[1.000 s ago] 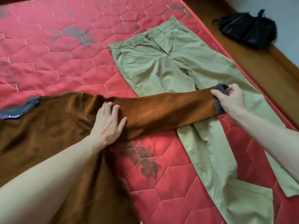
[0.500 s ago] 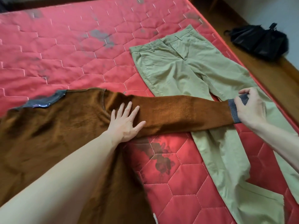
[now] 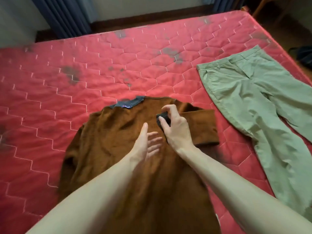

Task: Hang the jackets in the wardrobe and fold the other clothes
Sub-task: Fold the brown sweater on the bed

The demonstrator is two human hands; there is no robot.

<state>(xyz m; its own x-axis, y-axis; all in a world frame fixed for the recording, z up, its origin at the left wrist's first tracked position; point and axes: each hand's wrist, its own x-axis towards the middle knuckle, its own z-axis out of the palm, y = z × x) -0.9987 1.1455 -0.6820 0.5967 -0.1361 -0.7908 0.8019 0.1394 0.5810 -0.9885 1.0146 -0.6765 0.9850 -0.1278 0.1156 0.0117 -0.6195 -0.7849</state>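
Grey cuff [image 3: 163, 119] between right-hand fingers [image 3: 162, 122]

Pictured: one brown sweater [image 3: 118, 149] beneath two hands, left hand [image 3: 146, 146] and right hand [image 3: 175, 130]; one pair of khaki trousers [image 3: 256, 105] right of them; one red quilted mattress [image 3: 67, 81] below; one dark bag [image 3: 305, 54] far right.

fuzzy knit sweater [image 3: 118, 142]: rust brown, dark grey ribbed cuff [image 3: 163, 119]
cotton trousers [image 3: 263, 105]: pale khaki green
quilted mattress [image 3: 76, 65]: red, hexagon stitching, grey stains
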